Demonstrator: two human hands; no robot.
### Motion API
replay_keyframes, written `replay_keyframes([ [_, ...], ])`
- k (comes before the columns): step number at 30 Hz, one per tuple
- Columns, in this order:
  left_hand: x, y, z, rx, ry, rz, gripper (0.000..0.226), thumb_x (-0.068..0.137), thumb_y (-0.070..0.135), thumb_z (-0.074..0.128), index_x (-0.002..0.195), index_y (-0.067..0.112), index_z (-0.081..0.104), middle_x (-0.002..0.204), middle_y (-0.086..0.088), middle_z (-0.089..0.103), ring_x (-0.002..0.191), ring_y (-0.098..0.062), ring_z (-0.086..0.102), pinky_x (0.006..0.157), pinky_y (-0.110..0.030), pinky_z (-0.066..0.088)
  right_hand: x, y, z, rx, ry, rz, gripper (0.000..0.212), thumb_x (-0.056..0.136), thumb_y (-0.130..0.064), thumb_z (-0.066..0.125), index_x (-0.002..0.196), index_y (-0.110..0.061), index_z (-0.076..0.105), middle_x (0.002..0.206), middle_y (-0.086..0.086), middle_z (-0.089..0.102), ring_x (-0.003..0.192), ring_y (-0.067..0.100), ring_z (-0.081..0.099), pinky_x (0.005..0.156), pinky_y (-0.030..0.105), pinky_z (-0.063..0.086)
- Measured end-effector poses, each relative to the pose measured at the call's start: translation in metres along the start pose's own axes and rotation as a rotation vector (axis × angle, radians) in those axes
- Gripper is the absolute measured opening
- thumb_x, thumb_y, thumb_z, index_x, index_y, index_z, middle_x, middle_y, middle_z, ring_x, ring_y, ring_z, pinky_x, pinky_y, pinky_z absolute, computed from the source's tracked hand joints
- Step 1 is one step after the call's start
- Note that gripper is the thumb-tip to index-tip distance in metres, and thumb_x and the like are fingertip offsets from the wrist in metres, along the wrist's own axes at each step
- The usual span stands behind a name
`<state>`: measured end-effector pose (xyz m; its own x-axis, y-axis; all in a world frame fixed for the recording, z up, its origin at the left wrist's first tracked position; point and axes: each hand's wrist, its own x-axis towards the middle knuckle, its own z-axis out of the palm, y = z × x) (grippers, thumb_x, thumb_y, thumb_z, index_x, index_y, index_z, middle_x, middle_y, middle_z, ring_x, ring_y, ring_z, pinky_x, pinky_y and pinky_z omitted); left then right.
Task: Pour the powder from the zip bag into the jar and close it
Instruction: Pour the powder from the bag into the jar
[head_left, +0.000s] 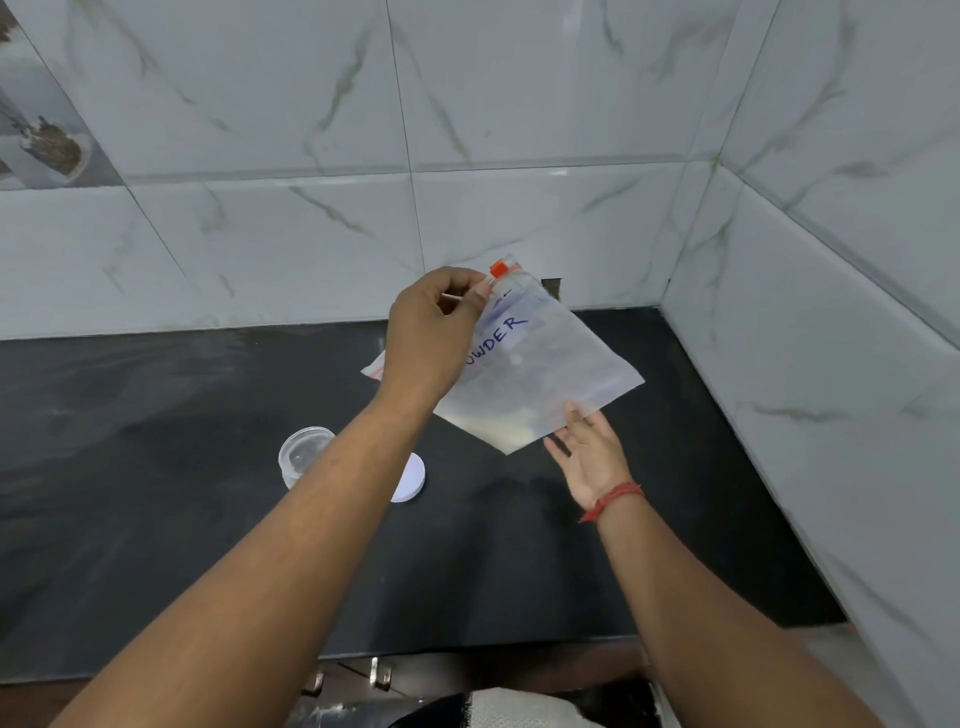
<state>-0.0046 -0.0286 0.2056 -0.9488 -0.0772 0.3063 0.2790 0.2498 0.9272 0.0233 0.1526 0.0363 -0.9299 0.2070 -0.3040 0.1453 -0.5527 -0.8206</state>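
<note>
Your left hand (434, 332) is raised over the dark stone countertop (156, 519), its fingers curled and pinching the top edge of the clear plastic zip bag (545, 374) right beside the orange slider (498, 269) at its upper corner. The bag hangs tilted in the air above the counter, near the corner where the white marble-patterned wall tiles (519, 130) meet, and a white label with blue handwritten letters reading "OWDER" shows on its face, the first letter hidden behind your hand. The pale powder (498, 423) sits gathered in the lowest corner of the bag. Your right hand (589, 457), with a red thread band (613, 500) at the wrist, is relaxed and palm up, fingers spread and fairly straight, the fingertips touching the bag's lower right edge without curling round it. On the counter, down and to the left of the bag and well apart from it, stands the small clear plastic jar (304, 457), open at the top and partly covered by your left forearm. Its round white lid (413, 480) lies flat on the counter on the other side of that forearm, near the jar.
</note>
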Motion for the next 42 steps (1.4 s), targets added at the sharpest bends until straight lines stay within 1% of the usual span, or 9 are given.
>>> replay_keyframes([
  [9, -0.003, 0.004, -0.010, 0.054, 0.026, 0.015, 0.014, 0.096, 0.031, 0.069, 0.105, 0.022, 0.073, 0.100, 0.010, 0.075, 0.097, -0.008, 0.068, 0.085, -0.019, 0.052, -0.003, -0.004, 0.018, 0.201, 0.021, -0.033, 0.029, 0.103, -0.020, 0.055, 0.131, -0.019, 0.061, 0.129, 0.009, 0.069, 0.120, 0.029, 0.065, 0.100, 0.053, 0.051],
  [11, -0.008, -0.004, -0.019, 0.066, 0.038, -0.010, 0.013, 0.095, 0.030, 0.069, 0.106, 0.023, 0.072, 0.102, 0.013, 0.074, 0.100, -0.005, 0.066, 0.084, -0.016, 0.048, -0.002, -0.005, 0.019, 0.223, 0.011, -0.052, 0.033, 0.103, -0.020, 0.054, 0.135, -0.015, 0.058, 0.130, 0.010, 0.067, 0.120, 0.030, 0.065, 0.099, 0.055, 0.052],
  [18, -0.010, -0.042, -0.049, 0.195, -0.018, -0.070, 0.004, 0.096, 0.028, 0.067, 0.095, 0.028, 0.071, 0.089, 0.016, 0.072, 0.081, 0.001, 0.062, 0.067, -0.008, 0.044, 0.003, -0.015, 0.017, 0.235, -0.038, -0.093, 0.039, 0.104, -0.022, 0.053, 0.140, -0.008, 0.053, 0.137, 0.019, 0.061, 0.125, 0.036, 0.061, 0.105, 0.056, 0.047],
  [24, -0.004, -0.060, -0.062, 0.330, -0.007, -0.077, 0.013, 0.098, 0.027, 0.065, 0.089, 0.023, 0.074, 0.074, 0.005, 0.069, 0.062, -0.004, 0.054, 0.062, -0.016, 0.046, 0.005, -0.020, 0.017, 0.135, 0.025, -0.146, 0.024, 0.103, -0.024, 0.054, 0.122, -0.016, 0.067, 0.126, 0.013, 0.069, 0.119, 0.033, 0.065, 0.100, 0.050, 0.052],
  [27, -0.003, -0.060, -0.061, 0.445, 0.027, 0.007, 0.016, 0.101, 0.029, 0.061, 0.094, 0.020, 0.072, 0.065, 0.006, 0.061, 0.062, -0.014, 0.053, 0.062, -0.030, 0.045, 0.005, -0.022, 0.021, 0.096, 0.050, -0.168, 0.025, 0.104, -0.026, 0.052, 0.123, -0.017, 0.066, 0.125, 0.010, 0.070, 0.116, 0.028, 0.067, 0.099, 0.048, 0.053],
  [30, -0.004, -0.054, -0.058, 0.505, 0.040, 0.107, 0.018, 0.103, 0.031, 0.058, 0.097, 0.019, 0.071, 0.062, 0.011, 0.058, 0.061, -0.009, 0.054, 0.058, -0.028, 0.040, 0.005, -0.023, 0.026, 0.105, 0.060, -0.162, 0.028, 0.105, -0.026, 0.049, 0.127, -0.014, 0.063, 0.126, 0.010, 0.070, 0.115, 0.028, 0.068, 0.094, 0.045, 0.056],
  [33, 0.000, -0.045, -0.056, 0.496, 0.060, 0.176, 0.018, 0.102, 0.030, 0.059, 0.098, 0.019, 0.072, 0.064, 0.011, 0.061, 0.061, -0.013, 0.057, 0.058, -0.029, 0.042, 0.005, -0.021, 0.029, 0.110, 0.071, -0.096, 0.029, 0.107, -0.030, 0.044, 0.126, -0.019, 0.063, 0.124, 0.007, 0.071, 0.112, 0.026, 0.069, 0.086, 0.040, 0.058],
  [37, 0.006, -0.032, -0.053, 0.487, 0.066, 0.252, 0.020, 0.101, 0.031, 0.060, 0.096, 0.018, 0.074, 0.064, 0.002, 0.063, 0.060, -0.020, 0.057, 0.057, -0.031, 0.043, 0.003, -0.010, 0.033, 0.182, 0.037, 0.019, 0.033, 0.108, -0.034, 0.040, 0.133, -0.022, 0.059, 0.129, 0.008, 0.069, 0.116, 0.029, 0.067, 0.092, 0.049, 0.057],
  [42, 0.010, -0.013, -0.042, 0.431, 0.043, 0.290, 0.021, 0.100, 0.032, 0.062, 0.094, 0.017, 0.076, 0.059, 0.014, 0.056, 0.054, -0.004, 0.051, 0.055, -0.023, 0.037, -0.006, 0.009, 0.043, 0.175, -0.070, 0.197, 0.055, 0.102, -0.058, 0.036, 0.141, -0.025, 0.053, 0.132, 0.003, 0.067, 0.117, 0.025, 0.067, 0.092, 0.052, 0.057],
])
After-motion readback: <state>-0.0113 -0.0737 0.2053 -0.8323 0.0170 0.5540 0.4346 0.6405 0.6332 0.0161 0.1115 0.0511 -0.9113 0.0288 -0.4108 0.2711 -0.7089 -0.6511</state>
